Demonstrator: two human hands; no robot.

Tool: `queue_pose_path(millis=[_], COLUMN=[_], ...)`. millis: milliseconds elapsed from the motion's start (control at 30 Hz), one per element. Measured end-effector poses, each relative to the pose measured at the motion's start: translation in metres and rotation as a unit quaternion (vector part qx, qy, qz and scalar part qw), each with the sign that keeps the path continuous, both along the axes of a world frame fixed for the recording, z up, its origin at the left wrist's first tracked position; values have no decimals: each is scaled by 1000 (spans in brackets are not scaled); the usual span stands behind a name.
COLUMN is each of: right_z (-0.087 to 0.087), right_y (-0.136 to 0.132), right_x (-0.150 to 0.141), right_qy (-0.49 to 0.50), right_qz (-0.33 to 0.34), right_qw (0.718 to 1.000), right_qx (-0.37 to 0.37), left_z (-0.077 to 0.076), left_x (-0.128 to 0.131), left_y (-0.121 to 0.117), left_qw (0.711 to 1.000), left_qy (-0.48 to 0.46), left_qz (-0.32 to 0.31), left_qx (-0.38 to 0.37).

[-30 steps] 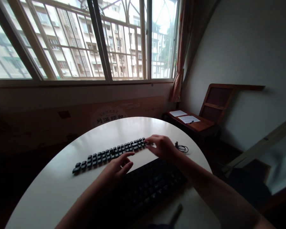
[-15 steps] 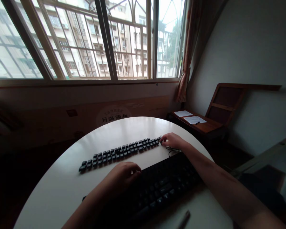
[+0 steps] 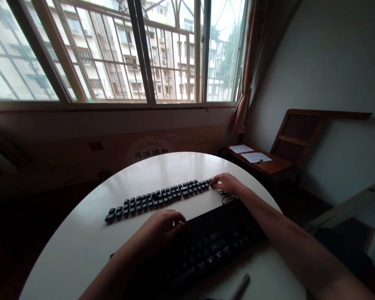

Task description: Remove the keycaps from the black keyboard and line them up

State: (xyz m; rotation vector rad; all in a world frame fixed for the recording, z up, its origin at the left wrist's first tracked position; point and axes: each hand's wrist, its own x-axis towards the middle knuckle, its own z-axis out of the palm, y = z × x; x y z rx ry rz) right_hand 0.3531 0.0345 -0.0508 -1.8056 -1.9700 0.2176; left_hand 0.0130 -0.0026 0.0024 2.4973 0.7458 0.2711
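Observation:
A black keyboard (image 3: 218, 241) lies at a slant on the white round table, its near parts dark. Behind it, loose black keycaps (image 3: 162, 196) stand in slanting rows. At the right end of these rows is my right hand (image 3: 227, 182), thumb and fingers pinched on a keycap (image 3: 211, 181) that they partly cover. My left hand (image 3: 167, 223) rests at the far left edge of the keyboard with curled fingers; its fingertips are partly lost in shadow against the keyboard.
A dark cable (image 3: 227, 197) loops behind the keyboard, below my right wrist. Near the table's (image 3: 68, 241) front edge lies a dark pen-like tool (image 3: 242, 286). Beyond, a wooden chair (image 3: 276, 163) holds paper sheets (image 3: 256, 157) and a pen (image 3: 260, 161). A barred window is ahead.
The view has shifted very slightly. Both hands keep nearly the same place, my right hand still at the right end of the keycap rows.

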Motion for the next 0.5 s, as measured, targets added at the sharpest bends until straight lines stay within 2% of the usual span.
queue_pose_path(millis=[267,500], right_z=[0,2], right_y=[3,-1], right_x=[-2,-5], right_qy=[-17,-22], right_qz=[-9,-29], right_qw=[1000,999], right_qx=[10,15], left_z=[-4,0], left_x=[-2,-1], left_y=[2,0], left_qw=[1000,1000], left_qy=[-2,-1], left_qz=[-2,2], left_qx=[5,3])
